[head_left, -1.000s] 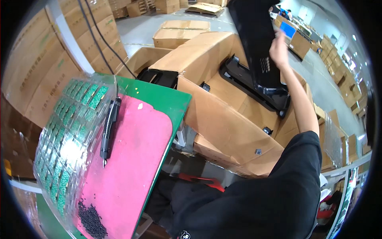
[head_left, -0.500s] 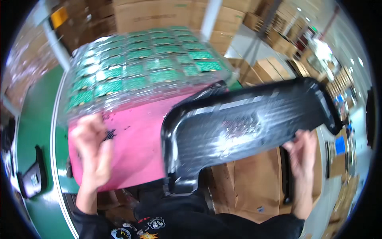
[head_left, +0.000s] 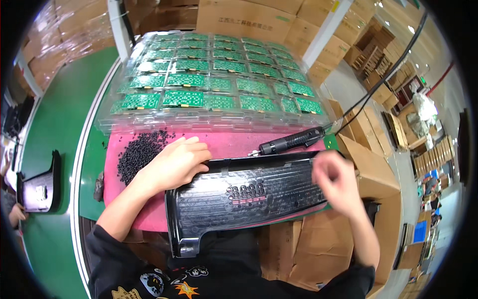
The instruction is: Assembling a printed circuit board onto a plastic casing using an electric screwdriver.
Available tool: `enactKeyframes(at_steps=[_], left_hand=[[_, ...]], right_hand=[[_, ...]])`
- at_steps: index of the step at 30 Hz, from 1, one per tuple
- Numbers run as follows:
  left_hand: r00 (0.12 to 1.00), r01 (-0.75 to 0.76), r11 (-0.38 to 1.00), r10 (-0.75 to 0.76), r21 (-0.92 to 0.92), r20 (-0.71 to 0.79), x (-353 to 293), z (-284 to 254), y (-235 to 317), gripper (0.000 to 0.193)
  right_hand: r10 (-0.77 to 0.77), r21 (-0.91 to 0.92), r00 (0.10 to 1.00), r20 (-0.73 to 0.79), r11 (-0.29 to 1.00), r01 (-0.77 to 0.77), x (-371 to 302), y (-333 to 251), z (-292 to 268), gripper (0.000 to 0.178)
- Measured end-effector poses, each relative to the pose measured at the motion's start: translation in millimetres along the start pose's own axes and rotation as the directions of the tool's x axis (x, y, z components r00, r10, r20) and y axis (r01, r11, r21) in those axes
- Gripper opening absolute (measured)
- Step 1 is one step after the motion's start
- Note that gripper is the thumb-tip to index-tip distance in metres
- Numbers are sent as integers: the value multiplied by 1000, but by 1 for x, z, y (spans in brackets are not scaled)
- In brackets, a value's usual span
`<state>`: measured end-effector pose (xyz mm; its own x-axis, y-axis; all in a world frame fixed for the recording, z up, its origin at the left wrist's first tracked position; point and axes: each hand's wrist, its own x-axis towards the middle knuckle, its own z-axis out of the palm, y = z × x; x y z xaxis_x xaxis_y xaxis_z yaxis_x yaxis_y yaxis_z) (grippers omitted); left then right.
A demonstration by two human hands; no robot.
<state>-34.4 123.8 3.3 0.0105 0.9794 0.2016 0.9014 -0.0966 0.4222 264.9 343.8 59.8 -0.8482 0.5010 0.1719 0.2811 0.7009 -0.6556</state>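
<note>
A long black plastic cover [head_left: 234,199], its ribbed inside facing up, lies across a pink mat [head_left: 219,141]. Near its middle is a grid of small slots. Curled over the cover's upper left edge, my left hand [head_left: 179,162] is closed on it. My right hand [head_left: 336,182] hangs over the cover's right end, slightly blurred, with thumb and fingers bent together; whatever they hold is hidden. Just beyond the cover rests a black electric screwdriver [head_left: 291,142], bit pointing left. A heap of small black screws [head_left: 142,154] sits beside my left forearm.
Stacked clear trays [head_left: 214,117] hold green circuit boards [head_left: 184,98] behind the mat. On the left runs a green conveyor [head_left: 52,119] with another black part [head_left: 42,189], and a person's hand [head_left: 17,214] beside it. Open cardboard boxes [head_left: 323,244] stand at the right and below.
The black cover has come down onto the mat and shifted left. My left hand has moved right onto its edge. My right hand has moved left and up; the screwdriver and screw heap now show.
</note>
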Motion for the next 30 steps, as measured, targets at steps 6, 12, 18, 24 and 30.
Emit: enactKeyframes(at_steps=[6, 12, 18, 24, 30], left_hand=[[999, -1, 1000, 1, -6, -39, -9, -12, -8, 19], [999, 20, 1000, -20, 0, -29, -8, -17, -15, 19], [999, 25, 1000, -25, -4, -21, -13, -19, -13, 20], [999, 21, 1000, -21, 6, -26, -12, -13, -14, 20], [981, 92, 992, -77, 81, -177, -11, -16, -12, 17]], right_hand=[[-198, -585, 974, -108, 805, 99, 129, 72, -14, 40], [99, -637, 995, 0, 767, -76, 166, 115, -24, 48], [0, -702, 1000, -14, 712, -10, 159, 119, -30, 30], [-209, -706, 976, -61, 700, 105, 149, 112, -39, 14], [-674, -741, 728, -125, 552, 383, 121, 8, -5, 16]])
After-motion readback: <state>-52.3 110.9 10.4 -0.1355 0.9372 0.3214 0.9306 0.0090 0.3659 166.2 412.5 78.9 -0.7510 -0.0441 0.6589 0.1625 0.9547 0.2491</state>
